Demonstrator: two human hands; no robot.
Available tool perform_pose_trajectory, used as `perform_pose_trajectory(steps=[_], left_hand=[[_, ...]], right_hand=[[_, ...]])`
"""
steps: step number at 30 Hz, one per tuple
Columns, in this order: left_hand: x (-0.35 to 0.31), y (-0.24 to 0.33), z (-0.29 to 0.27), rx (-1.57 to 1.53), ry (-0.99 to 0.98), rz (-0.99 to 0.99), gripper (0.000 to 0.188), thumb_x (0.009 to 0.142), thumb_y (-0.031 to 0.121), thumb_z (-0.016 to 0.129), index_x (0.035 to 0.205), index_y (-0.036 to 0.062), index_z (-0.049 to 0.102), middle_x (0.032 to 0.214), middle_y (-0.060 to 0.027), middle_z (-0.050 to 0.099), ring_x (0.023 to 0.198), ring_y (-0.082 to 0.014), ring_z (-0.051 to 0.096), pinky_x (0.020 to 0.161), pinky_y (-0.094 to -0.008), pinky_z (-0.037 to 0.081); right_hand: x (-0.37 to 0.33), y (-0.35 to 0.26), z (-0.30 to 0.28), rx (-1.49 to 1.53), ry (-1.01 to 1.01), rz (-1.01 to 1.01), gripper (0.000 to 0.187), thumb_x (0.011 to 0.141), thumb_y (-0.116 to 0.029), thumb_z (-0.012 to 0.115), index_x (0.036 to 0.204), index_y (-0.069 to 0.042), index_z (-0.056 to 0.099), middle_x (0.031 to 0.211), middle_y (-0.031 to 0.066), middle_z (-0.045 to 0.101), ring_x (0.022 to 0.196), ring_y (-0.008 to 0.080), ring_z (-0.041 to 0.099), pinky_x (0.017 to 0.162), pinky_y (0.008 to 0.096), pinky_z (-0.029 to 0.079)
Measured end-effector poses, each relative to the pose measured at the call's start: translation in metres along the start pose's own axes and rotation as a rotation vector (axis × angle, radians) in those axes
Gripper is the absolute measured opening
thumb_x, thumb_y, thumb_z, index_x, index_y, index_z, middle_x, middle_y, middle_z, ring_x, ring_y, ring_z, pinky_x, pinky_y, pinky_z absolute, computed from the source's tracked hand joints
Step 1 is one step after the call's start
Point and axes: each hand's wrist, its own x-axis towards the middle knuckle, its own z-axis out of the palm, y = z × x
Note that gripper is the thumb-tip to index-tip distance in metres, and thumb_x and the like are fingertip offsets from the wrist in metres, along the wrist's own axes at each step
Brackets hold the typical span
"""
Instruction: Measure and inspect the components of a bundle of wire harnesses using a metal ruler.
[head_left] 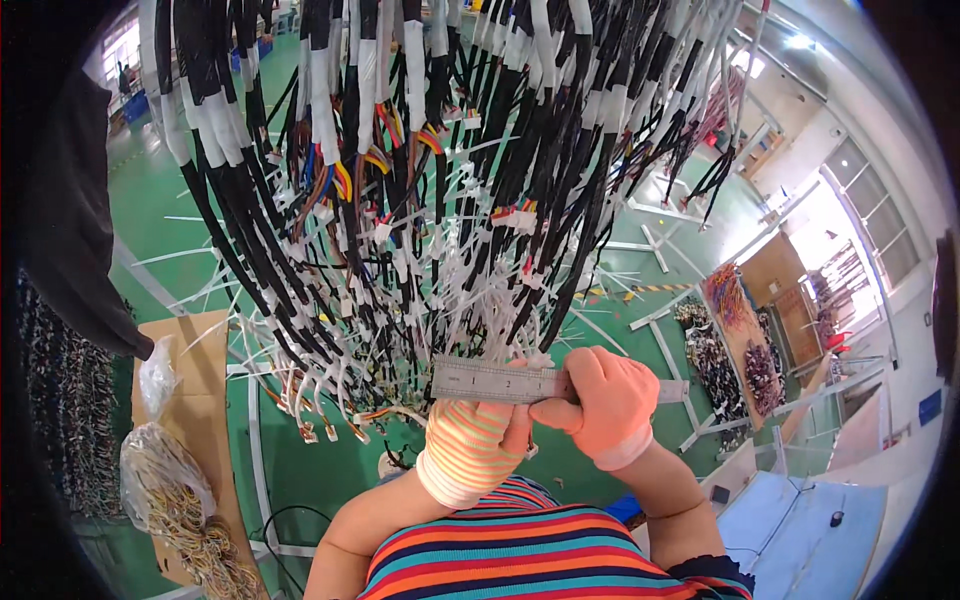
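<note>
A steel ruler (500, 384) lies level across the picture in front of the hanging wire harnesses (430, 210). My right hand (605, 405), in an orange-pink glove, grips the ruler between thumb and curled fingers toward its right end. My left hand (470, 448), in a striped glove, is closed just below the ruler's left part. The ruler hides its fingertips, so what it holds I cannot make out. Just beyond the ruler hang white cable ties and connectors (470, 300) among black-sleeved cables. Loose cable ends (330, 425) with white plugs dangle left of my left hand.
On the left, bagged wire bundles (170, 480) rest on a cardboard sheet (195, 365), beside a dark hanging cloth (70, 210). White metal frames (660, 345) stand on the green floor. A board with cable bundles (735, 345) and a light-blue table (800, 535) are at right.
</note>
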Motion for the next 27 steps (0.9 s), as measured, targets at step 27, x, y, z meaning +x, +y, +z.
perform_pose_trajectory(steps=[27], left_hand=[[-0.007,-0.009,-0.007,-1.139,-0.355,-0.831,0.045,0.092,0.035,0.058,0.121,0.0003,0.053,0.103,-0.0073,0.063,0.089,-0.0107,0.060,0.078,-0.0274,0.049]], right_hand=[[-0.004,0.010,0.035,0.163,0.188,0.012,0.074,0.076,-0.078,0.041,0.064,-0.006,0.045,0.056,0.0061,0.040,0.045,0.0238,0.044,0.043,0.0346,0.036]])
